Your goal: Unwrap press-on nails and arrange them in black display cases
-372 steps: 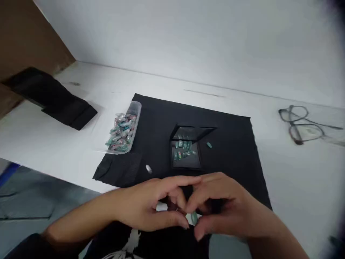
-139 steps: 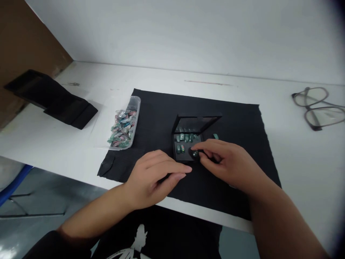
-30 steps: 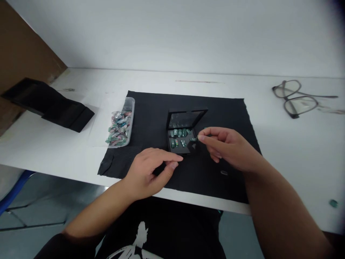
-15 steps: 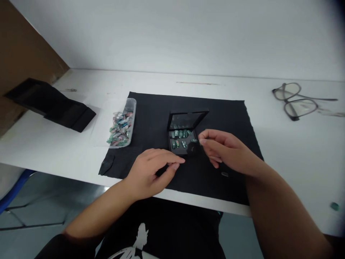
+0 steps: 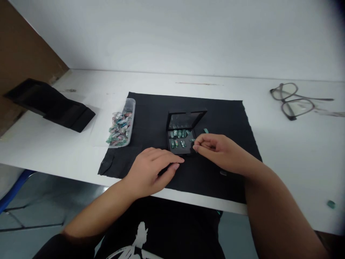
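On the black mat stands a small black case, its windowed lid raised, with rows of green, glossy press-on nails inside. My right hand is at the case's right edge, thumb and index finger pinched beside a green nail. Whether that nail is between the fingertips cannot be made out. Just in front of the case, my left hand rests with fingers extended and thumb apart, holding nothing. One loose green nail lies behind my right hand.
A clear plastic tub of wrapped nails sits at the mat's left side. Further left is an open black box. Glasses lie at the right. A small grey piece is near my right wrist; a green piece lies far right.
My right hand has moved slightly left, its fingers curling closer together at the case. A dark round shape at the case's front right corner no longer shows. My left hand stays put.
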Tool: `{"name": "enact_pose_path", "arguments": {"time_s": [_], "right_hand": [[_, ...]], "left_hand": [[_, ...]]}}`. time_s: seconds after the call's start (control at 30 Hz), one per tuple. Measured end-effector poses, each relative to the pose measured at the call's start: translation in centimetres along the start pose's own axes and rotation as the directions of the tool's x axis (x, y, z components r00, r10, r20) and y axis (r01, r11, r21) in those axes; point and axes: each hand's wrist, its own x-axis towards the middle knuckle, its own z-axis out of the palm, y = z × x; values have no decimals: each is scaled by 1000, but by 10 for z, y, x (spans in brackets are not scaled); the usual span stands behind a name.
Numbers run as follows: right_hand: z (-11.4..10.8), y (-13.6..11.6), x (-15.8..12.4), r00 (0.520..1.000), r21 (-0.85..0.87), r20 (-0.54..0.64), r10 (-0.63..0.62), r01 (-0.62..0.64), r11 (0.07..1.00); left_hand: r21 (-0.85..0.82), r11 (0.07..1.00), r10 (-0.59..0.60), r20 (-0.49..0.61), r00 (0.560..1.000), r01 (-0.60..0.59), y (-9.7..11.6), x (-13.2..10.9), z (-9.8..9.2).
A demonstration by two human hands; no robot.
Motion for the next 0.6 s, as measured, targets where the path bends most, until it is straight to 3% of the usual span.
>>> {"name": "enact_pose_path", "arguments": {"time_s": [0.6], "right_hand": [[5,-1,7,984,-79,-174,-45,32,996]], "left_hand": [[68,995,-86,116,990,78,0,-2,0]]}}
